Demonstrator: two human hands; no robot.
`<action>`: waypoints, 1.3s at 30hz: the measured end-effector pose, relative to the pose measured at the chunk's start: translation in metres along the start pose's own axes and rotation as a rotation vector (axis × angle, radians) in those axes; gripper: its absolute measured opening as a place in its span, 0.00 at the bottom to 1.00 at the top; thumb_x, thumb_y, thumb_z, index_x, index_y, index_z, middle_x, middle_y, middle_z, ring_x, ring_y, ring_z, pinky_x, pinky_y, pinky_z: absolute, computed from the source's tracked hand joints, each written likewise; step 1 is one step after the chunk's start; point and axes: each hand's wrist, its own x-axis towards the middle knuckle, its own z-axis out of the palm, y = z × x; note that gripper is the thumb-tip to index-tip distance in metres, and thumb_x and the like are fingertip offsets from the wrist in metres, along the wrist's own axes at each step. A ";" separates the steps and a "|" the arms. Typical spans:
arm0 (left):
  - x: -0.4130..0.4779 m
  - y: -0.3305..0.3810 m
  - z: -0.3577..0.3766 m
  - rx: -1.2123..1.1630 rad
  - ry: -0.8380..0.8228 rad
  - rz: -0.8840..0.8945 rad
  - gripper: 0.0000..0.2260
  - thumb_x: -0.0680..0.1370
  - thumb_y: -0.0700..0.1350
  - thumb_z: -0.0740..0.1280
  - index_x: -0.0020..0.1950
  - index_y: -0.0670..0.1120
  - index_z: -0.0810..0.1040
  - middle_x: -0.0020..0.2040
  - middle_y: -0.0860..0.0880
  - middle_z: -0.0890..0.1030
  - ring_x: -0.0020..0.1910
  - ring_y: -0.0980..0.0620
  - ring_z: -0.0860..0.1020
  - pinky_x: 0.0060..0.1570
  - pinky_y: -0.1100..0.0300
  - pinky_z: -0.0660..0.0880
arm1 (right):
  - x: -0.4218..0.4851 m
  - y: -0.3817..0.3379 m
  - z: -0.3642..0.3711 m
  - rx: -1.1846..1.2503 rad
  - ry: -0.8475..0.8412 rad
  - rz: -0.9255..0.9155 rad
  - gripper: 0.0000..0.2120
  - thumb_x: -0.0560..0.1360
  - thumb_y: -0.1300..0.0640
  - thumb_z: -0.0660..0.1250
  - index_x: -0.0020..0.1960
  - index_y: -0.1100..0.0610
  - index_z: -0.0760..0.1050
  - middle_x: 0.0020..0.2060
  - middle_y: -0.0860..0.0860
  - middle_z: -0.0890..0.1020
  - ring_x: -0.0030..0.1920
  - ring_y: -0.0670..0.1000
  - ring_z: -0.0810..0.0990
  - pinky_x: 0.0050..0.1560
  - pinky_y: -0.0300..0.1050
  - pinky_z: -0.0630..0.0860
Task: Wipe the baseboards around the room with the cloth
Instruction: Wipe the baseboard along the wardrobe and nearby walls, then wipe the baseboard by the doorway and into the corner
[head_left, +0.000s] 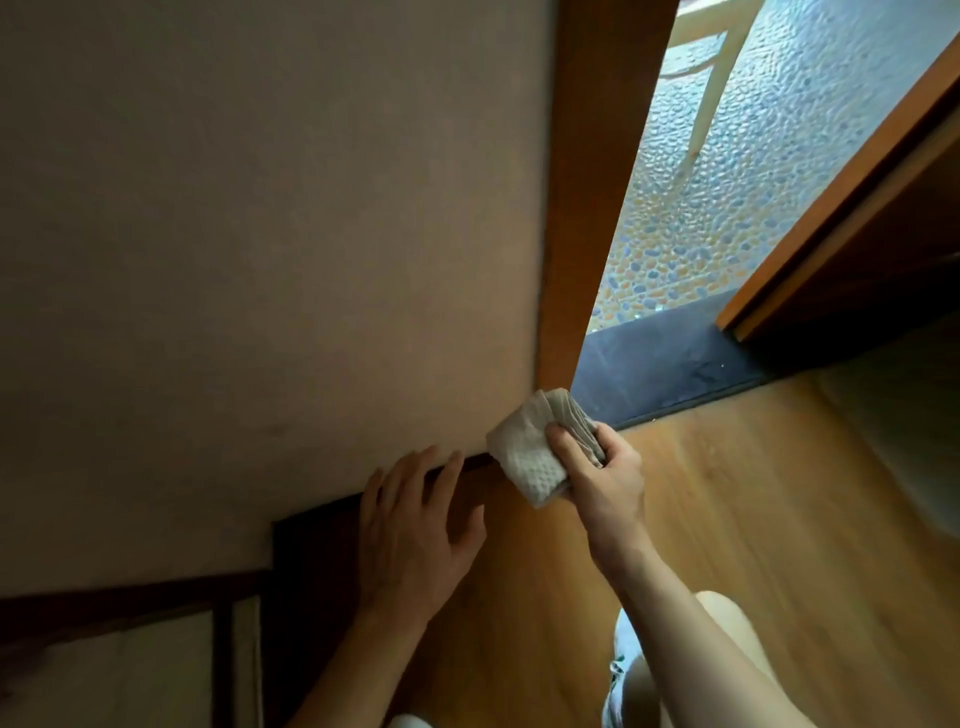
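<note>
Two bare forearms reach down from a crouch to the foot of a wall (260, 234), one knee (727, 613) showing just behind them. The right hand (602, 478) grips one folded cloth (530, 452), thumb across its face and fingers curled behind the wad, and holds it against the end of the baseboard (317, 530), where the dark strip meets the door frame (587, 208). The left hand (415, 545) lies flat and spread, holding nothing, its fingertips over the baseboard's top edge just beside the cloth.

Counted: two hands, one cloth, one run of baseboard stepping round a corner at its left end, one door frame, one open door (857, 208), one dark threshold (665, 369), one chair (711, 88) partly seen on the pebbled floor outside.

The likeliest trouble is the left hand: it lies in the path of a leftward wipe and would stop the cloth short. The thick wad may also ride over the narrow top edge and miss the dust there, or skip the tight corner at the frame.
</note>
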 end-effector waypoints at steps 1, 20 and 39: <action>-0.002 0.007 -0.028 -0.006 0.020 -0.004 0.27 0.78 0.61 0.60 0.72 0.48 0.75 0.70 0.47 0.75 0.69 0.45 0.73 0.68 0.40 0.68 | -0.010 -0.028 -0.001 -0.001 -0.016 0.001 0.10 0.70 0.44 0.74 0.48 0.47 0.82 0.42 0.52 0.86 0.45 0.55 0.85 0.44 0.59 0.83; -0.020 0.086 -0.323 -0.058 0.124 0.111 0.24 0.76 0.57 0.65 0.69 0.49 0.77 0.67 0.48 0.76 0.67 0.44 0.73 0.68 0.42 0.67 | -0.143 -0.310 -0.030 -0.136 0.156 -0.133 0.16 0.65 0.38 0.74 0.45 0.48 0.83 0.37 0.51 0.85 0.43 0.57 0.85 0.43 0.63 0.81; -0.036 0.218 -0.319 -0.142 0.073 0.820 0.25 0.74 0.59 0.63 0.68 0.50 0.79 0.66 0.47 0.78 0.66 0.44 0.76 0.68 0.41 0.68 | -0.297 -0.291 -0.166 0.263 0.955 -0.063 0.16 0.62 0.41 0.78 0.45 0.47 0.85 0.39 0.50 0.87 0.40 0.51 0.86 0.34 0.50 0.82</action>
